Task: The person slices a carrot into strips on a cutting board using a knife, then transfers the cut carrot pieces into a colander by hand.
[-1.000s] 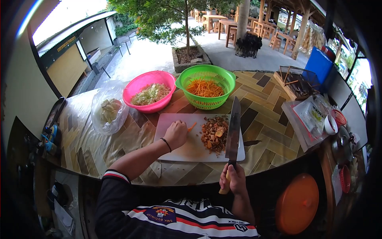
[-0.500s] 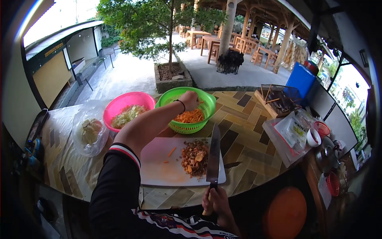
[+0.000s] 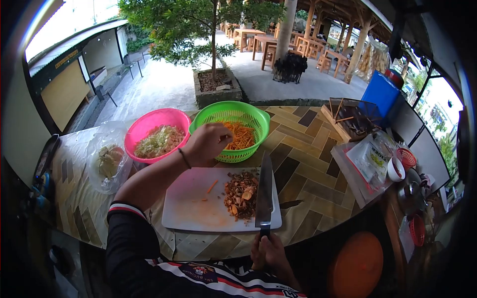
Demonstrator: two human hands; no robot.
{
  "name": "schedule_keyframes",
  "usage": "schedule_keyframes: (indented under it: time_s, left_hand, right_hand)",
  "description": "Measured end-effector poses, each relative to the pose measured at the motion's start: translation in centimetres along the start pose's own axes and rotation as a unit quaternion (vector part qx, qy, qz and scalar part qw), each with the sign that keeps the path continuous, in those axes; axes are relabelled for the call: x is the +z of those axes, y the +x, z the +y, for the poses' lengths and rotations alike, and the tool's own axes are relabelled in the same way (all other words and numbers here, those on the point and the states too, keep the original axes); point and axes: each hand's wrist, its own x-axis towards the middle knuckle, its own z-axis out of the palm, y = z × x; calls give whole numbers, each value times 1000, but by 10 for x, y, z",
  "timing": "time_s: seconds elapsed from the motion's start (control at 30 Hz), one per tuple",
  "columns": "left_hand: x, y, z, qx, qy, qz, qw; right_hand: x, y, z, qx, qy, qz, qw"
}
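Note:
My left hand (image 3: 209, 142) is over the near left rim of the green basket (image 3: 259, 121), its fingers curled; what they hold, if anything, is hidden. Shredded orange carrot (image 3: 241, 135) lies in that basket. My right hand (image 3: 269, 250) grips the handle of a large knife (image 3: 265, 196), whose blade points away from me over the right edge of the white cutting board (image 3: 189, 211). Beside the blade is a pile of chopped brown and orange scraps (image 3: 241, 195). One carrot strip (image 3: 212, 186) lies apart on the board. A pink basin (image 3: 131, 136) holds pale shredded vegetable.
A clear plastic bag (image 3: 107, 164) with pale pieces sits at the left. To the right are a wooden tray (image 3: 338, 125), plastic packets (image 3: 368, 161), a white bowl (image 3: 396, 170) and a blue container (image 3: 380, 94). An orange lid (image 3: 357, 265) is below the table edge.
My left hand went from the cutting board to above the carrot in the green basket, then drew back to its near rim. The knife stays in my right hand. The view has shifted.

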Motion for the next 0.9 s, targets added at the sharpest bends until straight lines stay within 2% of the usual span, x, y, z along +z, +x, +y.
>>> schedule_keyframes:
  time_s: [0.03, 0.13, 0.23, 0.33, 0.37, 0.47, 0.63, 0.73, 0.87, 0.9]
  left_hand:
    - [-5, -23, 6, -7, -20, -34, 999]
    - [-11, -65, 40, -190, -64, -96, 975]
    - [24, -108, 38, -142, -22, 78, 987]
    - [39, -129, 20, -220, -3, -15, 975]
    - [43, -133, 11, -215, 3, -60, 975]
    - [47, -132, 0, -163, -3, -64, 984]
    - [33, -134, -1, -171, 9, -128, 977]
    - [17, -147, 1, -176, -40, -170, 969]
    - [11, -159, 5, -135, -62, -135, 980]
    - [8, -158, 9, -144, -56, -150, 977]
  right_hand:
    - [-3, 0, 1, -8, 7, -22, 1000]
    - [-11, 6, 7, -33, 16, -76, 996]
    - [-10, 11, 7, -60, -7, -94, 994]
    - [-5, 10, 4, -62, -11, -83, 995]
    - [-5, 10, 6, -69, -6, -79, 994]
    - [-5, 11, 4, -80, -26, -81, 993]
    - [-9, 9, 6, -86, -17, -91, 992]
    - [-12, 8, 10, -109, -6, -92, 990]
    - [-11, 6, 12, -124, 2, -80, 989]
    - [-11, 7, 12, -124, 1, -82, 989]
